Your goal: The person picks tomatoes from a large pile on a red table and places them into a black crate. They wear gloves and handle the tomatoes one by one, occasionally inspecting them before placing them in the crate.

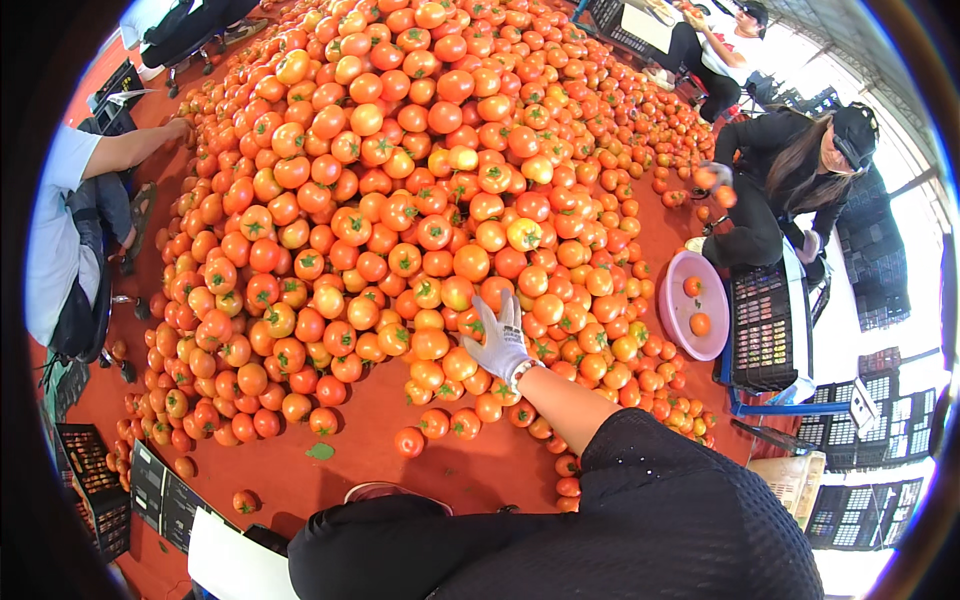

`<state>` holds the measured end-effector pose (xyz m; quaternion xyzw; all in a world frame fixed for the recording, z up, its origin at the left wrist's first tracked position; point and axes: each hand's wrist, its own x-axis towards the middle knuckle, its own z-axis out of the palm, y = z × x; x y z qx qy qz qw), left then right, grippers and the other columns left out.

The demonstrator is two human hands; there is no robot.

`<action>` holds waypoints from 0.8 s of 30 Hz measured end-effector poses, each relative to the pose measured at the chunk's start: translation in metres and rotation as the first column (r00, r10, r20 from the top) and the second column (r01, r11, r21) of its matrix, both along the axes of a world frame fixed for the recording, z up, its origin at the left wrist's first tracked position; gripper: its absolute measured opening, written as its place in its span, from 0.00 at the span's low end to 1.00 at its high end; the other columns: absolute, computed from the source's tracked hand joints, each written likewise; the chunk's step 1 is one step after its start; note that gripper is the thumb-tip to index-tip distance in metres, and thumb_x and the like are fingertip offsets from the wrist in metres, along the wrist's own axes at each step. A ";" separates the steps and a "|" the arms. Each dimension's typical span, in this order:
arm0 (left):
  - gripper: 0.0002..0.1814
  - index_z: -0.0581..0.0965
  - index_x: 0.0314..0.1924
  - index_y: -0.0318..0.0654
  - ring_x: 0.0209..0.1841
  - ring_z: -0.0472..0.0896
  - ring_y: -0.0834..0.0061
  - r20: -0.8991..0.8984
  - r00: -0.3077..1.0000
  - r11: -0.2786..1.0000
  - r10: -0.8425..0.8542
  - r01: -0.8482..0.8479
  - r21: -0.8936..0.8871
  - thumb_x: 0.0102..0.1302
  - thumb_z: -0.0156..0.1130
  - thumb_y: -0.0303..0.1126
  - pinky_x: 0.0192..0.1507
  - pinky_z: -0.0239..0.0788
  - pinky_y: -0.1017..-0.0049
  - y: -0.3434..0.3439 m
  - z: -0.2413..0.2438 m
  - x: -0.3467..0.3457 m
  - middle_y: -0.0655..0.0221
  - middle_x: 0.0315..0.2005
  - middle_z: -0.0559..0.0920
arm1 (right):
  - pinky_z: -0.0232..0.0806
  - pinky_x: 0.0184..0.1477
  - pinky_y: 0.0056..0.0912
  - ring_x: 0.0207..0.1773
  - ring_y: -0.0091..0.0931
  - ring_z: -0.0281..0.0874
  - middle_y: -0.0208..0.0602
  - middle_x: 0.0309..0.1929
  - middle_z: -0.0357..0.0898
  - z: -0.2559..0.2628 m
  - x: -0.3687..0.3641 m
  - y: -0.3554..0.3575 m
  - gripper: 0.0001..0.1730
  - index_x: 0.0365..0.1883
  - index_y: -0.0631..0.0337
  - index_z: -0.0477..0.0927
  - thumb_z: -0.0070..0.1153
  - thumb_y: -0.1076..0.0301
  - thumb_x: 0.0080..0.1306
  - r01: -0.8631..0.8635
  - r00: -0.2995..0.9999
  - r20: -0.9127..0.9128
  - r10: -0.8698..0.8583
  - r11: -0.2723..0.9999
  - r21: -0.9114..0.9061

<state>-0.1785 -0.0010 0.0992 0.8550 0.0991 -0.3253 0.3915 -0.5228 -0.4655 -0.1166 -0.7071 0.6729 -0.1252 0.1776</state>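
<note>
My right hand (501,342), in a pale grey work glove with a beaded bracelet at the wrist, reaches over the near slope of a large tomato heap (360,232). Its fingers are spread and the back of the glove faces up. The fingertips rest at a red-orange tomato (495,288), with no firm grip visible. Below the palm lie orange-red tomatoes (459,363), some with green calyxes. My left hand is out of view. A few loose tomatoes (409,442) lie on the red floor covering (360,450) before my dark-clothed knee (360,540).
A pink basin (695,330) holding two tomatoes stands right, beside a black plastic crate (761,330). One seated co-worker (787,165) handles tomatoes there; another person's arm (135,148) reaches in from the left. A black crate (94,487) and white board (236,559) are lower left.
</note>
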 end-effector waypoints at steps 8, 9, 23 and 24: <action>0.24 0.71 0.67 0.31 0.57 0.76 0.64 0.282 0.954 0.994 0.105 -0.091 -0.062 0.74 0.59 0.31 0.58 0.71 0.66 -0.020 0.022 -0.019 0.57 0.59 0.77 | 0.60 0.71 0.48 0.74 0.52 0.58 0.56 0.74 0.55 0.012 0.002 -0.055 0.47 0.73 0.53 0.62 0.67 0.50 0.59 0.222 0.974 -0.091 -0.207 0.950 0.220; 0.24 0.71 0.67 0.31 0.57 0.76 0.64 0.336 0.934 0.992 0.118 -0.094 -0.088 0.74 0.59 0.31 0.58 0.71 0.66 -0.029 0.027 -0.023 0.57 0.59 0.77 | 0.63 0.69 0.48 0.70 0.52 0.63 0.55 0.73 0.55 0.005 -0.012 -0.062 0.46 0.71 0.45 0.65 0.69 0.49 0.56 0.235 0.971 -0.092 -0.222 0.957 0.168; 0.23 0.69 0.67 0.27 0.49 0.83 0.61 0.530 0.845 0.748 -0.068 0.395 -0.533 0.78 0.50 0.35 0.51 0.75 0.69 -0.108 0.094 -0.029 0.52 0.58 0.79 | 0.73 0.27 0.21 0.33 0.31 0.84 0.56 0.52 0.79 0.138 0.046 -0.018 0.34 0.62 0.49 0.76 0.51 0.35 0.69 -0.872 -0.316 0.262 -0.912 0.388 0.298; 0.30 0.63 0.71 0.26 0.55 0.80 0.57 0.462 0.852 0.748 -0.247 0.471 -0.468 0.78 0.52 0.40 0.55 0.73 0.63 -0.113 0.098 -0.023 0.49 0.63 0.74 | 0.71 0.25 0.19 0.31 0.29 0.81 0.55 0.52 0.79 0.146 0.059 -0.011 0.35 0.63 0.51 0.75 0.50 0.35 0.69 -0.873 -0.283 0.322 -0.903 0.382 0.304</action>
